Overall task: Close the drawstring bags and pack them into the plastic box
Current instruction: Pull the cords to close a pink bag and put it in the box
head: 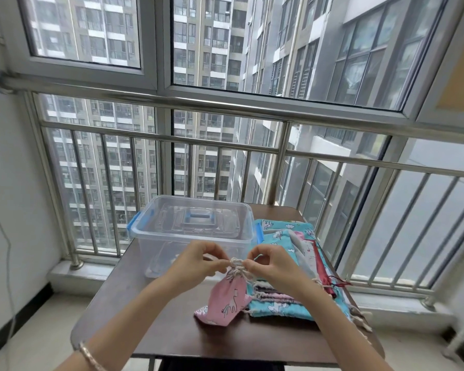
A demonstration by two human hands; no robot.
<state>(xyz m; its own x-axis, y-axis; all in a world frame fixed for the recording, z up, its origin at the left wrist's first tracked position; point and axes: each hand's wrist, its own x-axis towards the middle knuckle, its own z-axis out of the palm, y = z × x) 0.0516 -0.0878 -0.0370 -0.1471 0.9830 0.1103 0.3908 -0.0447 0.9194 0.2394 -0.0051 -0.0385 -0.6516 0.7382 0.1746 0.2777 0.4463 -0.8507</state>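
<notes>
left hand [198,259], right hand [272,261] pinch pink bag [227,298] cords [236,262] | plastic box [193,231] behind, lid on | bag pile [287,242] at right

Soft, even daylight comes through the tall grey-framed glass window [225,49], casting faint shadows on the dark brown tabletop [225,341]. Wide-angle distortion bows the round stainless-steel railing [198,103] towards the edges. Detail looks slightly soft throughout.

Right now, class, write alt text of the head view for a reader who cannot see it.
The left hand and right hand pinch the cords at the gathered neck of a pink bag over a table. A lidded clear box stands behind; more bags lie piled to the right.
</notes>
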